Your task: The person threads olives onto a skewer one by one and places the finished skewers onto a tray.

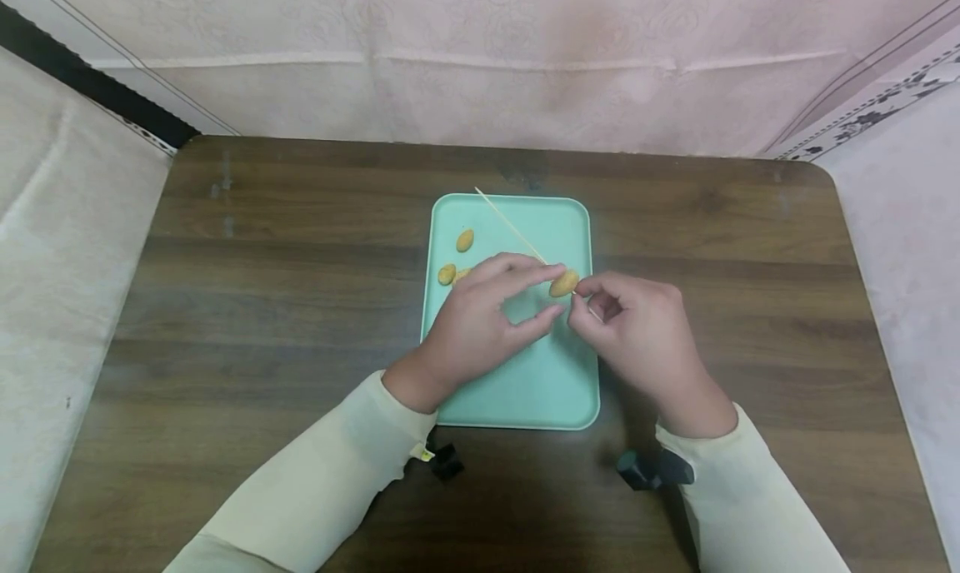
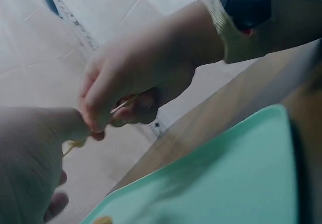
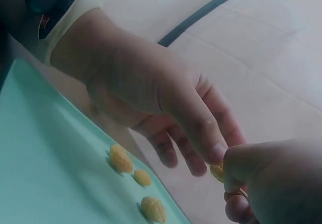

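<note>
A thin wooden skewer (image 1: 510, 225) slants over the green tray, its far end free. One yellow-brown oval piece (image 1: 564, 283) sits on the skewer near its lower end. My right hand (image 1: 637, 323) pinches the skewer just beside that piece, and the skewer's short end shows between its fingers (image 2: 128, 103). My left hand (image 1: 491, 315) hovers over the tray from the left, thumb and forefinger apart. In the right wrist view, my left hand's forefinger lies right at the yellow piece (image 3: 217, 172); my right hand partly hides it.
Three more yellow-brown pieces (image 1: 465, 240) lie at the left side of the green tray (image 1: 517, 402). The tray rests on a brown wooden table (image 1: 300, 273). Pale cloth (image 1: 480, 98) hangs behind the table and at both sides.
</note>
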The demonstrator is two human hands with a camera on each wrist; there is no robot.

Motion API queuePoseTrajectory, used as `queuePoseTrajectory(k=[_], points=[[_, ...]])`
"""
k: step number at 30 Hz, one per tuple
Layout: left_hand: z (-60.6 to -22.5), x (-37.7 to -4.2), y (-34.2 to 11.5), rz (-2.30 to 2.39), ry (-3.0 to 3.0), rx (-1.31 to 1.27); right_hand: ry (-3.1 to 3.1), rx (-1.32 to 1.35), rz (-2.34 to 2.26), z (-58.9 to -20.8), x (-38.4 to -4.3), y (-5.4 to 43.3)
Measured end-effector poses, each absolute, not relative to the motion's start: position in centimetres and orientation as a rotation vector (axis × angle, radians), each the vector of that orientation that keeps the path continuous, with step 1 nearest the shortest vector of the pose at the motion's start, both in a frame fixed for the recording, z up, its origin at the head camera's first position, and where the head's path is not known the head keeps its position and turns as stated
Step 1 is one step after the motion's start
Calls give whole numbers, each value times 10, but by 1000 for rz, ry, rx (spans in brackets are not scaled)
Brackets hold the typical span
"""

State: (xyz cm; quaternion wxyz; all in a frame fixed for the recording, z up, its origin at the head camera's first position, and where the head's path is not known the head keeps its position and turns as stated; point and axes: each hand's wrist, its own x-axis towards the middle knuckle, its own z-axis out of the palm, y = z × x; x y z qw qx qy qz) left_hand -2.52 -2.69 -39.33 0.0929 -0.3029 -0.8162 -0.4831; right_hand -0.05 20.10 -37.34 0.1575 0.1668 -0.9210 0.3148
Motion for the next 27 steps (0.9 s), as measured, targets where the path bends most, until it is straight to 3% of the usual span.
queuePoseTrajectory(k=[14, 27], points=[[-418, -51, -41, -621, -2928, -748, -2684, 339, 927, -392, -12, 209], [-423, -53, -39, -665, -2884, -718, -2668, 364, 937, -406, -13, 205]])
